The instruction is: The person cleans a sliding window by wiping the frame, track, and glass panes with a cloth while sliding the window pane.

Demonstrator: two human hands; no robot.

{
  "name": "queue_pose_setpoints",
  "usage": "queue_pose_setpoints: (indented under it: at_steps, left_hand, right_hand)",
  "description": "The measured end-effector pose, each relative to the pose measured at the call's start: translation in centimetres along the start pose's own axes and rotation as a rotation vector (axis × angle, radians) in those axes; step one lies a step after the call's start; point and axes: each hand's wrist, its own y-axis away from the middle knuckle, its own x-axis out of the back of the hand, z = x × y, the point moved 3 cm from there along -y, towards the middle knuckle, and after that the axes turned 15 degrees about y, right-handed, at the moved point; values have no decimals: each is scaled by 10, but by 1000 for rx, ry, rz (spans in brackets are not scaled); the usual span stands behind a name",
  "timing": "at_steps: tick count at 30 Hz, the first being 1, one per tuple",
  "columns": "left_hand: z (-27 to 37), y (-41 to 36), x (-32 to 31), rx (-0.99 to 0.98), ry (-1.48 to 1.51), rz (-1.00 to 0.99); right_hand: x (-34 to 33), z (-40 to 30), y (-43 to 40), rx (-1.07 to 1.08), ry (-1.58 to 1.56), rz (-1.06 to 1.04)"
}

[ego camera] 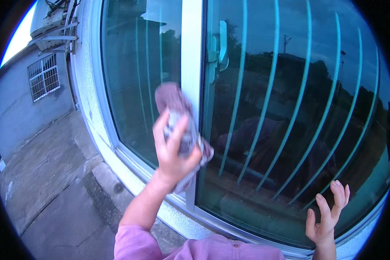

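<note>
My left hand [178, 152] grips a crumpled, greyish-purple cloth [174, 97], somewhat blurred. The cloth lies over the left glass pane [126, 74] and the white middle stile [191, 48] of a sliding window, with a loose fold hanging near the right pane. Part of it is hidden behind my fingers. At the lower right, my right hand [326, 214] is raised with its fingers apart and curled, holding nothing. It is in front of the right glass pane [260, 208]; whether the fingertips touch the glass, I cannot tell.
A window latch handle [223, 45] and several upright bars [269, 81] show at the right pane. The window's white bottom frame [143, 165] runs below. To the left are concrete ground [61, 201], a grey wall with a barred window [44, 78], and an outdoor unit on a bracket [48, 19].
</note>
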Motion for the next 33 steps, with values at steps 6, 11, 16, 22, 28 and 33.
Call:
queue_pose_setpoints:
  at_steps: [6,11,16,22,28,33]
  left_hand:
    - [15,213,9,260,-9,-232]
    - [37,237,13,595,149,-287]
    - [18,175,2,574,216,132]
    - [12,149,-3,436,77,16]
    - [26,290,1,690,39,-18]
    - [15,319,2,999,293,123]
  right_hand:
    - [-17,-22,10,18,-107,62]
    - [-33,-36,11,6,-184,110]
    - [-34,-38,11,-18,-238,125]
    - [-36,-34,22,17,-258,152]
    - [-31,-35,28,26,-281,118]
    - [-37,-39,27,62,-235,122]
